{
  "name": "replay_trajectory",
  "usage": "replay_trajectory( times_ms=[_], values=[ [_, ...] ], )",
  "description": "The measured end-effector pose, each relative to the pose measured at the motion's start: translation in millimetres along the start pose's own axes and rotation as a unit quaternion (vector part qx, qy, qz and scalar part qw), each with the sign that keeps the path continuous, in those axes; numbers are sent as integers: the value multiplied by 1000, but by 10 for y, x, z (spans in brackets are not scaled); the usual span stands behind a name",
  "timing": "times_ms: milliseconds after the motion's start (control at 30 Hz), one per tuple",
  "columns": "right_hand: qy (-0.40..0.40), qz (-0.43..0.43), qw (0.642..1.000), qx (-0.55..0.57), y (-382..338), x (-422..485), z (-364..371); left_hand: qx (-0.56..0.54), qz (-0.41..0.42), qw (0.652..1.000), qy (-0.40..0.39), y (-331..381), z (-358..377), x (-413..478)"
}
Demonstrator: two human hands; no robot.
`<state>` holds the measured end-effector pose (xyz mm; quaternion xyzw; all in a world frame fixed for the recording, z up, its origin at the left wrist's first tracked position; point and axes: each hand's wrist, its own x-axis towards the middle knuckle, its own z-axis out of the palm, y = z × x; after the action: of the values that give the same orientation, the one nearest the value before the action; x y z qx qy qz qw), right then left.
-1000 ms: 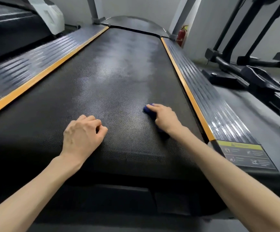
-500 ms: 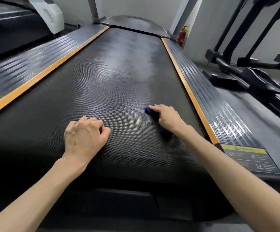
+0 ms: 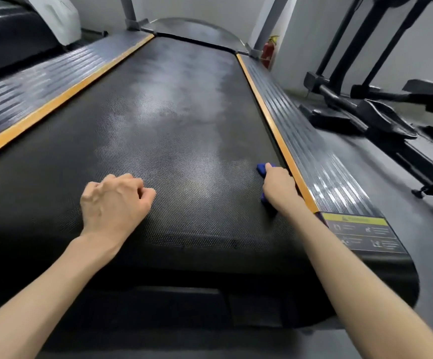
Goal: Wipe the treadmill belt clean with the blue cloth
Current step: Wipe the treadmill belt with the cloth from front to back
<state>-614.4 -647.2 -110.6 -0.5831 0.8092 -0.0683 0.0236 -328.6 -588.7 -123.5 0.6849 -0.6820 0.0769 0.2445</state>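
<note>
The right hand [image 3: 279, 186] held the soft, light blue cloth [image 3: 261, 169] bunched beneath it at the treadmill belt [image 3: 179, 130]'s near right edge, where it would likely crumple unless pinned under the whole palm, while the left hand [image 3: 114, 200] rested fisted, holding nothing.

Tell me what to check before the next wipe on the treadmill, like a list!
1. Cloth in the grip: ok. The right hand holds the blue cloth, which is mostly hidden under it.
2. Cloth on the treadmill belt: ok, pressed down.
3. Room to wipe rightward: not ok. The cloth is next to the orange strip, so probably go left.
4. Path leftward: not ok. The left hand rests curled on the belt there and may be in the way.
5. Belt clean: not ok. Pale hazy patches show farther up.
6. Cloth's underside clean: cannot tell.
</note>
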Motion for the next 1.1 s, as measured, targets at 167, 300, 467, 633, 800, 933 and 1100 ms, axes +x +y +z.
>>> replay_trajectory(
  times_ms=[167,300,467,633,800,933,1100],
  values=[
    [12,-11,1000,-22,165,-863,-64,24,29,999,-17,-2,38,68],
    [-12,-13,1000,-18,148,-898,-149,25,24,999,-25,47,16,45],
    [-14,-21,998,62,70,-361,-196,23,27,999,-33,11,-33,-44],
    [-51,-38,998,19,135,-779,-266,15,32,999,-32,2,-46,-99],
    [137,-55,978,150,376,-1486,114,8,43,999,-22,-27,-63,-130],
    [250,12,942,222,8,-1438,300,-7,47,999,-24,-66,-64,-142],
    [217,-139,959,118,-541,-1440,284,-17,47,999,-11,-79,-65,-141]
  ],
)
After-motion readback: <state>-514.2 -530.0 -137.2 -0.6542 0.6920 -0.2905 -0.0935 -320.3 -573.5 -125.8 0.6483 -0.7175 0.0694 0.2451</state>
